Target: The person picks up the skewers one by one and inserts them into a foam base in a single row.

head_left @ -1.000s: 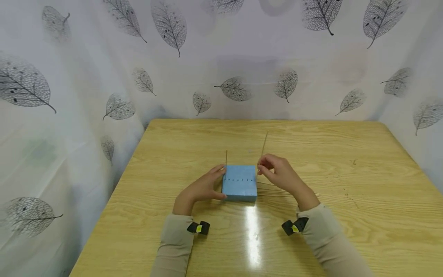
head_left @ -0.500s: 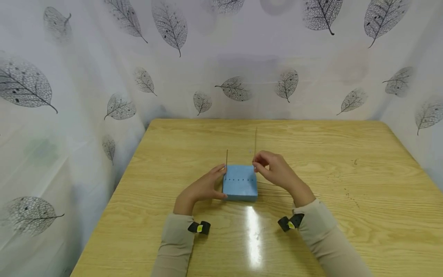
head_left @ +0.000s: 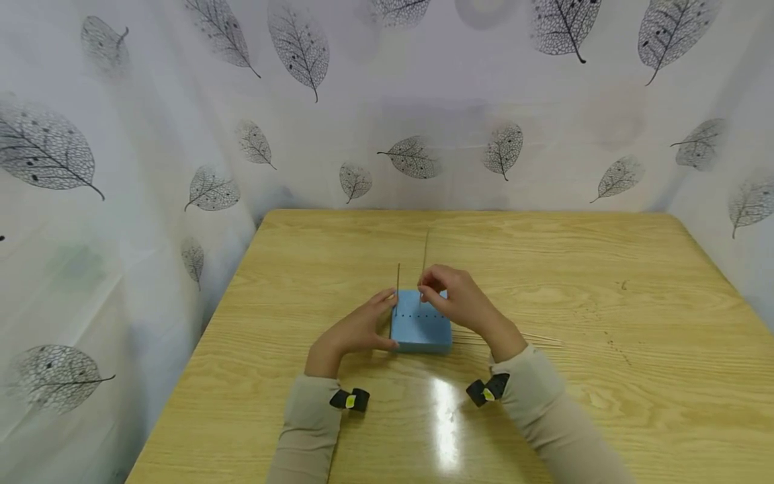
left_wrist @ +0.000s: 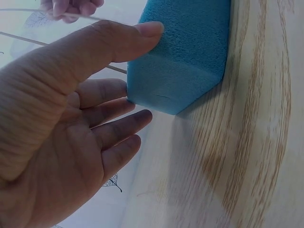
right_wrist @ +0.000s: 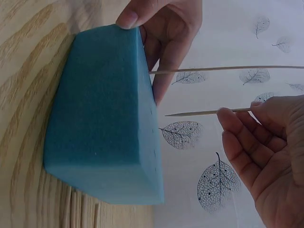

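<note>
A light blue foam block (head_left: pixel 421 333) with a row of small holes across its top sits on the table. My left hand (head_left: pixel 357 329) grips it by the left side, thumb at the front corner and fingers toward the back. One thin wooden skewer (head_left: pixel 398 279) stands upright in the leftmost hole. Between thumb and index finger, my right hand (head_left: pixel 459 302) pinches a second skewer (right_wrist: pixel 190 113) above the block. In the right wrist view its pointed tip is apart from the top surface, close to the holes.
Several more skewers (head_left: pixel 544 340) lie on the wooden table (head_left: pixel 605 403) to the right of the block, partly behind it and under the right forearm. A white curtain (head_left: pixel 435 101) with leaf prints hangs behind the table and along its sides.
My right hand has moved left with its skewer, from beside the block's right edge to over its top. The left hand and the standing skewer keep their places.
</note>
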Demonstrator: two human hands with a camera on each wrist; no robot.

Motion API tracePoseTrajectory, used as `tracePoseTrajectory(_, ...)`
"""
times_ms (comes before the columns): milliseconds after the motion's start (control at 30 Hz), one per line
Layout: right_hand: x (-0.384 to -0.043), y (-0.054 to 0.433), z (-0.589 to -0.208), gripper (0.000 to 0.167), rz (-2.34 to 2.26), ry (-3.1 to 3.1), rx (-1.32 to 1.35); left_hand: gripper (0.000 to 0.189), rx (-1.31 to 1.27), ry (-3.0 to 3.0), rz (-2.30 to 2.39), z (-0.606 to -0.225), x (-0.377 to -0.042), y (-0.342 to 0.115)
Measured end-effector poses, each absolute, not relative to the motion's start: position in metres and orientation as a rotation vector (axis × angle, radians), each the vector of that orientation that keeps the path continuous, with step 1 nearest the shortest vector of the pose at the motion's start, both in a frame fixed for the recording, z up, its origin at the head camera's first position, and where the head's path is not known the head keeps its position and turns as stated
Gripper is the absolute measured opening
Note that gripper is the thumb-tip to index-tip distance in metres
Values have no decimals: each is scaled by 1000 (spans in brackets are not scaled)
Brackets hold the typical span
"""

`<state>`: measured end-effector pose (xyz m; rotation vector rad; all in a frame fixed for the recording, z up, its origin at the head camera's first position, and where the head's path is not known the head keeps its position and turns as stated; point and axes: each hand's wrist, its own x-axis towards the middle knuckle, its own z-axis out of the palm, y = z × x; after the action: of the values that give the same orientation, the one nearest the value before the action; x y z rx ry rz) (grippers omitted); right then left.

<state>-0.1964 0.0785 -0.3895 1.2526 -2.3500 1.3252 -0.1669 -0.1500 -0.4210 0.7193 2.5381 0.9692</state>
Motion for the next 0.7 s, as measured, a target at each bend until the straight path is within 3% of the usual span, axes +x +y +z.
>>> tracePoseTrajectory(700,-195,57,-398,4,1384,-2371,1288,88,723,2516,1021,-421,-166,-151)
